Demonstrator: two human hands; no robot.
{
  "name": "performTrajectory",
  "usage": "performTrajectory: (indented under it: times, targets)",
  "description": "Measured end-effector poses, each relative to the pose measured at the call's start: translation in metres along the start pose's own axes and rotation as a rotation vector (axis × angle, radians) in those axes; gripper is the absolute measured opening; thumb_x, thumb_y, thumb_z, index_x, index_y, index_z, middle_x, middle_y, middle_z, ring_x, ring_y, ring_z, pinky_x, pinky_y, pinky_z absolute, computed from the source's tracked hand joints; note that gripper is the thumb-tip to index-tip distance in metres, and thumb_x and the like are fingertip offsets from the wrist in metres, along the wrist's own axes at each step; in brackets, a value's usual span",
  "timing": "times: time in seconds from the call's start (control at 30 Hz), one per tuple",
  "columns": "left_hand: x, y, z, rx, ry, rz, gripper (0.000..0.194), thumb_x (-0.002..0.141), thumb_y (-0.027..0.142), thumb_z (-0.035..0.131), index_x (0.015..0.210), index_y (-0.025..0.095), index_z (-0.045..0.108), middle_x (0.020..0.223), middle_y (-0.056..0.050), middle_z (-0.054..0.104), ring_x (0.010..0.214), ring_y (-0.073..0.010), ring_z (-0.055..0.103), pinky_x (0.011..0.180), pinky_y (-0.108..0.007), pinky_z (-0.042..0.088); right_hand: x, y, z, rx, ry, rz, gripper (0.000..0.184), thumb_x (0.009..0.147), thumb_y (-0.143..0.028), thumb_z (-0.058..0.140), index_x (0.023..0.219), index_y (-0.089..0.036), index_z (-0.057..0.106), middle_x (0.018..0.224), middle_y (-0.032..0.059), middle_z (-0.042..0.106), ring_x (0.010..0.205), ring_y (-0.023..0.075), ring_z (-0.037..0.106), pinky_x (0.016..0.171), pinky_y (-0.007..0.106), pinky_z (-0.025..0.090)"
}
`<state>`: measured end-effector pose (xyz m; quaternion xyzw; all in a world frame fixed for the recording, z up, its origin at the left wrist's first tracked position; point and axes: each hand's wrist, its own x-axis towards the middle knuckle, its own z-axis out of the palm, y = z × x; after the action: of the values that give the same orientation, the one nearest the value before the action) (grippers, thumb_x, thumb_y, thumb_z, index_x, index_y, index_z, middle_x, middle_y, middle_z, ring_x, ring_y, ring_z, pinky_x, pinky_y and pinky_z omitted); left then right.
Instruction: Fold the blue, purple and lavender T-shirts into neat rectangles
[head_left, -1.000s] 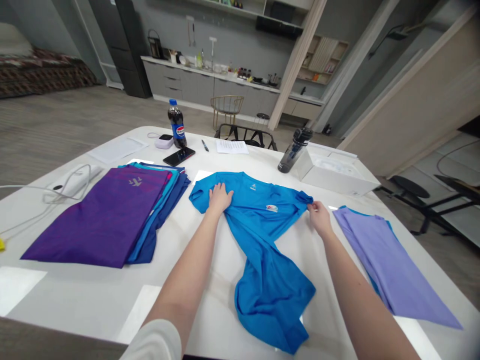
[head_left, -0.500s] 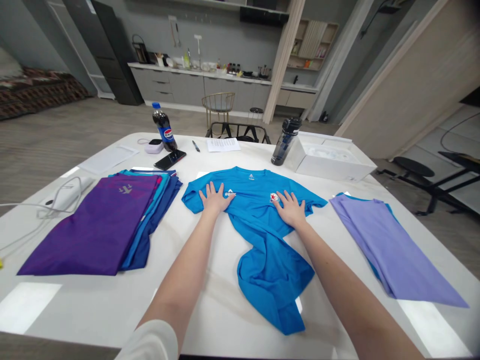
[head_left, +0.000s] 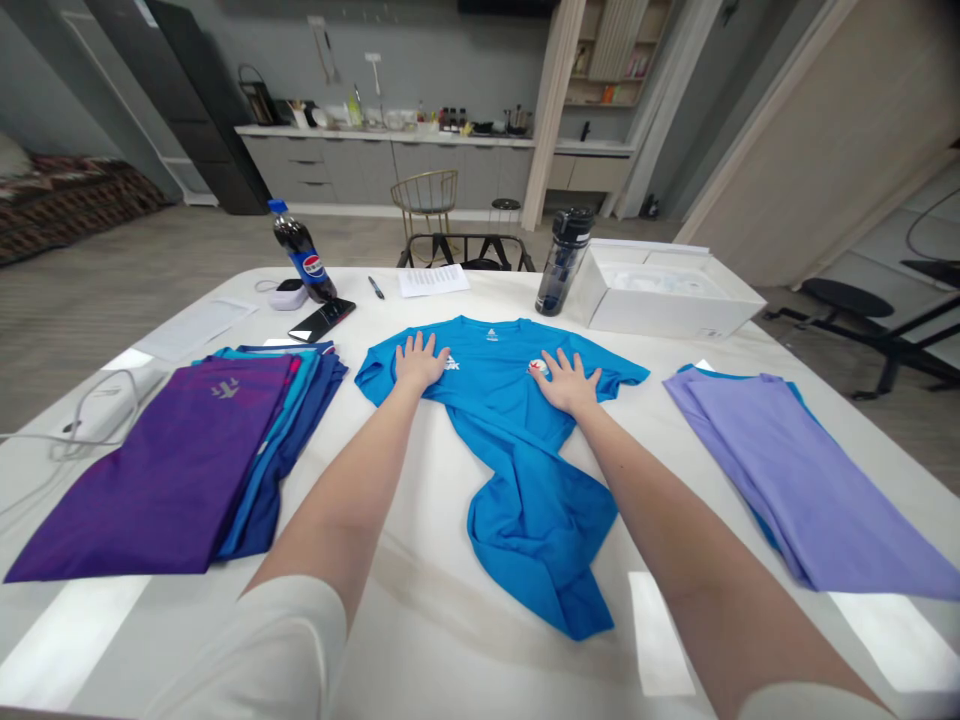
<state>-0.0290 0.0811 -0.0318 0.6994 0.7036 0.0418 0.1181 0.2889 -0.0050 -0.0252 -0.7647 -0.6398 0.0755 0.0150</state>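
A blue T-shirt (head_left: 517,430) lies on the white table (head_left: 420,620), its neckline toward the far side. The shoulders and sleeves are spread out, while the lower part is twisted and bunched toward me. My left hand (head_left: 421,364) rests flat on the chest by the left sleeve, fingers spread, beside a white logo. On the other side my right hand (head_left: 568,384) presses flat near the right sleeve, partly over a round red and white badge. Neither hand grips the cloth.
To the left is a stack of folded shirts, purple (head_left: 165,460) on top. Folded lilac shirts (head_left: 802,470) lie right. Further back are a cola bottle (head_left: 304,255), phone (head_left: 322,320), pen (head_left: 376,288), papers (head_left: 433,281), dark water bottle (head_left: 562,265) and white box (head_left: 667,300).
Both hands stay flat on the blue T-shirt in nearly the same spots. The view has shifted slightly, so the table's things appear moved within the picture.
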Motion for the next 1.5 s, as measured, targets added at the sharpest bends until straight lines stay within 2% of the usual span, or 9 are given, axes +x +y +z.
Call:
performTrajectory:
  times: [0.13, 0.27, 0.4, 0.73, 0.87, 1.0, 1.17, 1.33, 1.5]
  targets:
    - [0.005, 0.002, -0.01, 0.047, -0.015, 0.09, 0.079, 0.099, 0.066, 0.02, 0.164, 0.022, 0.024, 0.172, -0.011, 0.012, 0.159, -0.0315, 0.011, 0.128, -0.053, 0.009, 0.008, -0.003, 0.0, -0.004, 0.023, 0.017, 0.081, 0.094, -0.08, 0.006, 0.163, -0.042, 0.02, 0.173, -0.001, 0.013, 0.157, 0.0364, 0.006, 0.116, 0.076, 0.006]
    - [-0.034, 0.029, -0.003, 0.093, 0.193, 0.15, 0.074, 0.1, 0.062, 0.021, 0.164, 0.024, 0.026, 0.172, -0.012, 0.015, 0.158, -0.035, 0.012, 0.124, -0.066, 0.007, 0.014, -0.005, -0.001, -0.024, 0.011, 0.029, 0.079, 0.095, -0.076, 0.004, 0.164, -0.04, 0.016, 0.173, 0.0003, 0.01, 0.157, 0.0369, 0.006, 0.116, 0.077, 0.007]
    - [-0.066, 0.06, 0.014, 0.008, 0.037, 0.02, 0.081, 0.094, 0.075, 0.022, 0.162, 0.033, 0.03, 0.172, -0.006, 0.016, 0.157, -0.0439, 0.009, 0.117, -0.078, 0.008, 0.02, -0.006, 0.0, -0.003, 0.027, 0.025, 0.079, 0.095, -0.076, 0.006, 0.164, -0.041, 0.018, 0.173, -0.0002, 0.011, 0.157, 0.0373, 0.006, 0.116, 0.077, 0.004]
    - [-0.044, 0.06, 0.013, -0.015, 0.051, 0.061, 0.077, 0.094, 0.075, 0.018, 0.162, 0.038, 0.028, 0.172, 0.001, 0.016, 0.158, -0.0397, 0.006, 0.118, -0.077, -0.002, 0.029, -0.004, -0.008, 0.052, -0.048, 0.001, 0.08, 0.095, -0.078, 0.011, 0.164, -0.038, 0.02, 0.173, 0.002, 0.011, 0.157, 0.0389, 0.005, 0.115, 0.078, 0.001]
    - [-0.048, 0.062, 0.011, -0.001, 0.071, 0.066, 0.076, 0.095, 0.073, 0.018, 0.161, 0.038, 0.029, 0.171, 0.001, 0.019, 0.158, -0.0394, 0.008, 0.119, -0.075, 0.0, -0.001, -0.011, -0.012, 0.103, 0.042, -0.106, 0.071, 0.101, -0.071, 0.017, 0.163, -0.038, 0.024, 0.172, 0.0017, 0.016, 0.157, 0.0353, 0.008, 0.117, 0.077, 0.003]
    - [-0.048, 0.062, 0.011, -0.009, 0.068, 0.077, 0.075, 0.095, 0.072, 0.02, 0.161, 0.037, 0.031, 0.171, 0.001, 0.02, 0.158, -0.0382, 0.009, 0.12, -0.074, 0.0, -0.058, -0.01, -0.003, 0.116, 0.133, -0.257, 0.061, 0.104, -0.063, 0.022, 0.155, -0.036, 0.043, 0.169, 0.0024, 0.027, 0.155, 0.0327, 0.018, 0.118, 0.075, 0.009]
    - [-0.055, 0.064, 0.006, -0.044, 0.155, 0.079, 0.065, 0.101, 0.06, 0.023, 0.154, 0.03, 0.045, 0.167, -0.004, 0.034, 0.156, -0.034, 0.021, 0.123, -0.07, 0.004, -0.118, 0.007, 0.008, 0.111, 0.133, -0.246, 0.059, 0.105, -0.06, 0.028, 0.15, -0.03, 0.05, 0.165, 0.0072, 0.036, 0.152, 0.0335, 0.027, 0.118, 0.073, 0.014]
    - [-0.087, 0.072, -0.005, -0.042, 0.293, 0.402, 0.051, 0.1, 0.023, 0.029, 0.141, 0.022, 0.06, 0.148, -0.008, 0.058, 0.141, -0.0213, 0.047, 0.13, -0.051, 0.008, -0.133, 0.009, 0.011, 0.1, 0.173, -0.192, 0.058, 0.106, -0.057, 0.026, 0.153, -0.03, 0.047, 0.166, 0.0069, 0.034, 0.153, 0.0324, 0.025, 0.119, 0.068, 0.016]
    - [-0.148, 0.101, 0.002, -0.03, 0.034, 0.897, 0.041, 0.099, 0.024, 0.04, 0.127, 0.02, 0.069, 0.13, -0.008, 0.071, 0.125, -0.0206, 0.06, 0.124, -0.039, 0.027, -0.131, 0.001, 0.009, 0.12, 0.321, -0.118, 0.057, 0.105, -0.055, 0.03, 0.142, -0.021, 0.055, 0.156, 0.0152, 0.047, 0.143, 0.0341, 0.038, 0.115, 0.062, 0.025]
